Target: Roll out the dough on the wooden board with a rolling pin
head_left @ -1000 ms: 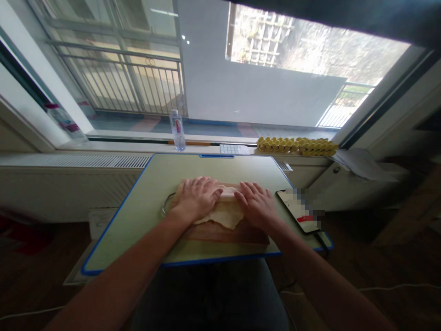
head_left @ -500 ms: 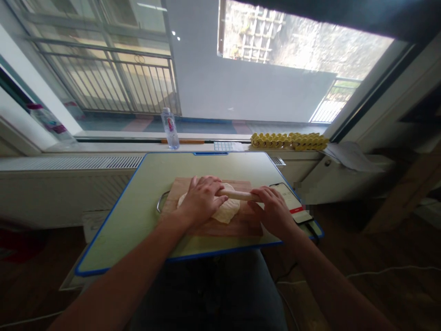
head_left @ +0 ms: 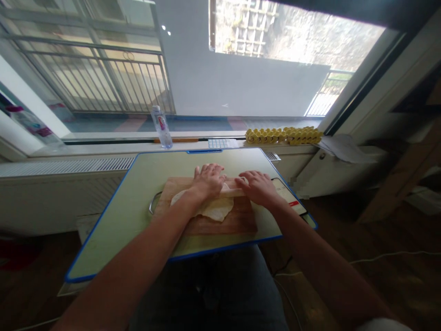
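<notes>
A pale rolling pin lies across a thin sheet of dough on a wooden cutting board. My left hand rests over the pin's left part, its fingers stretched forward past it and its palm hiding that end. Over the right end lies my right hand, fingers reaching forward and to the left rather than wrapped round the pin. Part of the dough's left side is covered by my left forearm.
The board lies on a small pale-green table with a blue rim. A phone is at its right edge. Beyond, the windowsill holds a plastic bottle, a yellow bumpy object and papers. A metal handle sticks out left of the board.
Both hands have pushed forward over the rolling pin, and their fingers have straightened from a more curled hold. More of the dough shows on the near side. The whole view has shifted slightly.
</notes>
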Demonstrator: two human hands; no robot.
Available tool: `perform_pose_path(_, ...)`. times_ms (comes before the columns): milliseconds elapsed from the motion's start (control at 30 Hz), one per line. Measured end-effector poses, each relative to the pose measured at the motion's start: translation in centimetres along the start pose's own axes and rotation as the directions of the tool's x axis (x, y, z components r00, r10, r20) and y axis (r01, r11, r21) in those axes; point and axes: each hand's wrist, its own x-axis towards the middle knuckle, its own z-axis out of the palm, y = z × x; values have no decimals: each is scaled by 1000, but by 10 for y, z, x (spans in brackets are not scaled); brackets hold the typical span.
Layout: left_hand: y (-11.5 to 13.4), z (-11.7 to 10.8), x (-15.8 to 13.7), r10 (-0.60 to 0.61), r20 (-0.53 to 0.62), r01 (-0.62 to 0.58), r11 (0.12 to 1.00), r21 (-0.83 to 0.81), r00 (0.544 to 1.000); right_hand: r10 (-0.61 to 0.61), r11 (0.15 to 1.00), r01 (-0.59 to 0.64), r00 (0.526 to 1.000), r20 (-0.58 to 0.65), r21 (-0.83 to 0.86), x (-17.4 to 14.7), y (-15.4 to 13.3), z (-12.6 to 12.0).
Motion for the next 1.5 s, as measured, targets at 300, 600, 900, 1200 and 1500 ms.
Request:
perform_pose_path(300,-7,4,4,-89,76,91,995,-26,993,78,994,-63,981,180,-89,21,-14,10)
perform_pose_path(600,13,4,-39,-34,99,25,996,86,994,85,986,-74,994,65,-150,-22,-18,16)
perform_pose_path(900,4,-3,-11,-68,108,57,993,106,992,100,988,-88,991,91,-125,11,-17,14)
perform_pose_path(1200,15,1,-38,-8,83,2,997,78,997,93,982,-79,993,71,-173,-23,-22,12)
perform_pose_path(1500,37,2,-105,108,-105,-96,989,112,989,20,986,-31,997,-71,-165,-90,-28,15)
